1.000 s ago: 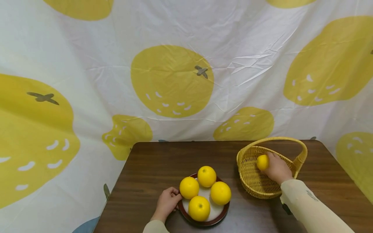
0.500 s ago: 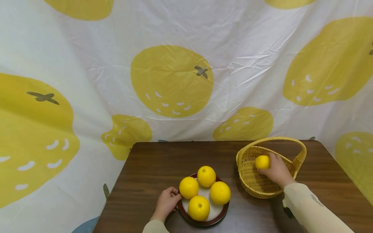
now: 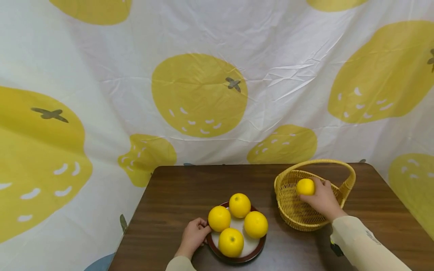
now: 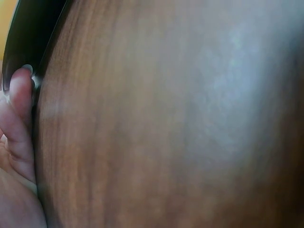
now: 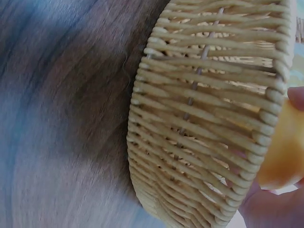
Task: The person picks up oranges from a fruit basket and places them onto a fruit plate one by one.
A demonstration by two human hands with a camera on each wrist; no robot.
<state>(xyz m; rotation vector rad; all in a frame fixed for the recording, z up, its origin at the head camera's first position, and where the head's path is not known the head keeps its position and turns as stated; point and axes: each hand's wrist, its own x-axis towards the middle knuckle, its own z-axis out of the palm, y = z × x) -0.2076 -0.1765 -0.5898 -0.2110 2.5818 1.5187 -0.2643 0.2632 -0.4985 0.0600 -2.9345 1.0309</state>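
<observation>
My right hand (image 3: pixel 323 197) grips a yellow orange (image 3: pixel 305 187) between thumb and fingers, inside the mouth of the wicker basket (image 3: pixel 288 214). In the right wrist view, that orange (image 5: pixel 282 152) shows just past the basket's woven rim (image 5: pixel 268 114), with fingertips around it. My left hand (image 3: pixel 194 236) holds the left rim of a round plate (image 3: pixel 249 253) with a dark red edge and white middle. Several oranges (image 3: pixel 231 242) sit in a ring on it. The left wrist view shows curled fingers (image 4: pixel 19 95) against the dark outer side of the plate (image 4: pixel 35 33).
Both the plate and the basket stand on a dark wooden table (image 3: pixel 190 184), the basket to the plate's right. Its tall arched handle (image 3: pixel 320 162) rises over the right hand. Behind the table hangs a white cloth (image 3: pixel 210 34) printed with yellow fruit.
The orange in my right hand has risen slightly within the basket, and more of it shows as the hand shifts. My left hand and the plate stay where they were.
</observation>
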